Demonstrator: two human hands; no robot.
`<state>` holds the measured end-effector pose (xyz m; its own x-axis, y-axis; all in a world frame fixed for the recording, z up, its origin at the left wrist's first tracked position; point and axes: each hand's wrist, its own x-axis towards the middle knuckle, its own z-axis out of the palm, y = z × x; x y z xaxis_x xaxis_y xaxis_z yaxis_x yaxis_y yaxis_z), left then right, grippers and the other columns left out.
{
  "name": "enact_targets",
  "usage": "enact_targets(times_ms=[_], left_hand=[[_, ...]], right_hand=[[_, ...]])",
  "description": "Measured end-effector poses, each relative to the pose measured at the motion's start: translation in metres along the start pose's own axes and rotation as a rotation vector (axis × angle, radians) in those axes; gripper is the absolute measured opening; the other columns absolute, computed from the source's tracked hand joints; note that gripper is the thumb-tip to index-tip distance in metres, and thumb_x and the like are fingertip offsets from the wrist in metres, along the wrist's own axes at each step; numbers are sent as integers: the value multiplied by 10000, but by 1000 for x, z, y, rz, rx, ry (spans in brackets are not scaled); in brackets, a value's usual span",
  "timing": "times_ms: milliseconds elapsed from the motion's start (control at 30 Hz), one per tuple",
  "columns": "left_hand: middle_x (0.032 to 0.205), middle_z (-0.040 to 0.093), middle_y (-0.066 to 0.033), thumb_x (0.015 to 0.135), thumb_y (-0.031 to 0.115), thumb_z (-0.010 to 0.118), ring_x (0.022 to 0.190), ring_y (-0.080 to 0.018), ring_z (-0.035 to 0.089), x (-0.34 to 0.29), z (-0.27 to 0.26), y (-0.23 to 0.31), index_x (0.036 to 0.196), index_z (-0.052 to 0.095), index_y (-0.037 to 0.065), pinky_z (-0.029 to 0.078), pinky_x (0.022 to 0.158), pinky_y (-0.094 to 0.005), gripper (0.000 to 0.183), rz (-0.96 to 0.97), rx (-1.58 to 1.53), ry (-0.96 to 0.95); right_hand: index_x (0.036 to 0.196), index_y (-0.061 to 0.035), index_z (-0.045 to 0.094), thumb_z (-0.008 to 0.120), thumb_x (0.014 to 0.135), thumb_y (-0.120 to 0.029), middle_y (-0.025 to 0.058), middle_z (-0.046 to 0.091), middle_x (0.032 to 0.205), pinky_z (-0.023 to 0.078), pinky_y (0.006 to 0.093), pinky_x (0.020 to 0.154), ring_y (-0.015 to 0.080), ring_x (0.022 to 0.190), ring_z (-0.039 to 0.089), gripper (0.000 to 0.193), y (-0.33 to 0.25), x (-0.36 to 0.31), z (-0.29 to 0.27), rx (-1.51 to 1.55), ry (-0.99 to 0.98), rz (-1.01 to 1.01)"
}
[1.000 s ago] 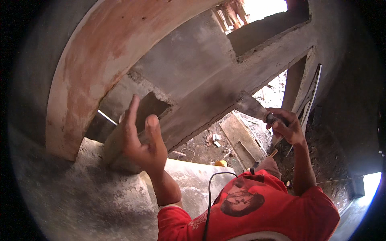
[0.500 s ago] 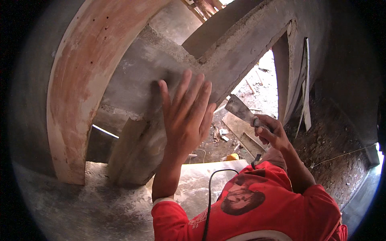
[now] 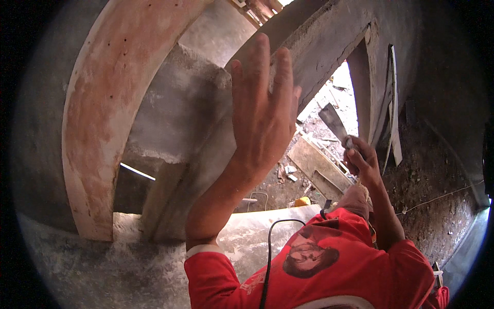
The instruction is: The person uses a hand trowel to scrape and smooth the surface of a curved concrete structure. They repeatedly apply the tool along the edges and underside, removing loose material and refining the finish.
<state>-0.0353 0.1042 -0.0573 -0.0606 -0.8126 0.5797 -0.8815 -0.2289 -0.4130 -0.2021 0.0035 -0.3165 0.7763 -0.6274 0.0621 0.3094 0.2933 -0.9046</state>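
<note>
My left hand [image 3: 265, 110] is raised with its fingers stretched out and holds nothing. It is in front of the rough grey plastered beam [image 3: 321, 64]; I cannot tell whether the fingertips touch it. Farther right, my right hand [image 3: 363, 157] is wrapped around the handle of a putty knife [image 3: 333, 121]. The knife's flat, grey-smeared blade points up and to the left, in front of the bright opening beside the beam. The fingers hide most of the handle.
A curved panel [image 3: 105, 118] with worn reddish paint stands at the left. Below it runs a dusty grey ledge [image 3: 128, 273]. Boards [image 3: 314, 167] and rubble lie on the ground beyond the opening. Thin pale strips [image 3: 395, 118] lean at the right. A black cord [image 3: 268, 247] crosses my red shirt.
My left hand has moved up and to the right along the beam, its fingers still stretched. My right hand has shifted right with the putty knife, whose blade is now steeper.
</note>
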Motion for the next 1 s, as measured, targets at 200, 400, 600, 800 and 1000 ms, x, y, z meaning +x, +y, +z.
enact_targets(times_ms=[200, 400, 600, 800, 1000], left_hand=[[1409, 469, -323, 908, 375, 692, 1302, -472, 484, 31, 30, -3, 1396, 461, -61, 398, 1085, -562, 694, -145, 15, -217], [1180, 671, -205, 912, 368, 669, 1120, -375, 641, 103, 58, 39, 1252, 619, 36, 496, 985, -471, 478, 310, -811, 170], [1228, 649, -229, 913, 415, 650, 1173, -397, 613, 142, 92, -25, 1339, 553, 20, 484, 1009, -474, 589, -132, -300, -212], [1270, 624, -248, 913, 479, 639, 1157, -407, 625, 206, 105, 18, 1339, 553, 5, 492, 997, -499, 644, 176, -485, -113], [1257, 652, -220, 921, 479, 643, 1160, -373, 636, 234, 146, -5, 1329, 591, 37, 489, 1010, -476, 603, 35, -192, -172]], right_hand=[[1282, -16, 587, 644, 977, -353, -7, 591, 757, 329, 194, 419, 18, 472, 444, 458, 27, -26, -17, 61, 112, 90], [1299, -10, 572, 640, 982, -366, -2, 597, 778, 337, 192, 429, 20, 494, 457, 482, 36, -21, -33, 44, 173, 74], [1291, -45, 595, 628, 992, -350, -6, 594, 789, 337, 204, 428, 27, 505, 468, 428, 27, -26, -64, 5, 365, 45], [1281, -54, 605, 616, 1000, -345, -8, 593, 782, 327, 203, 421, 21, 491, 453, 405, 30, -10, -69, 86, 451, 40], [1282, -47, 596, 598, 1009, -347, -21, 579, 757, 327, 201, 413, 18, 487, 458, 405, 15, 0, -74, 88, 468, 85]])
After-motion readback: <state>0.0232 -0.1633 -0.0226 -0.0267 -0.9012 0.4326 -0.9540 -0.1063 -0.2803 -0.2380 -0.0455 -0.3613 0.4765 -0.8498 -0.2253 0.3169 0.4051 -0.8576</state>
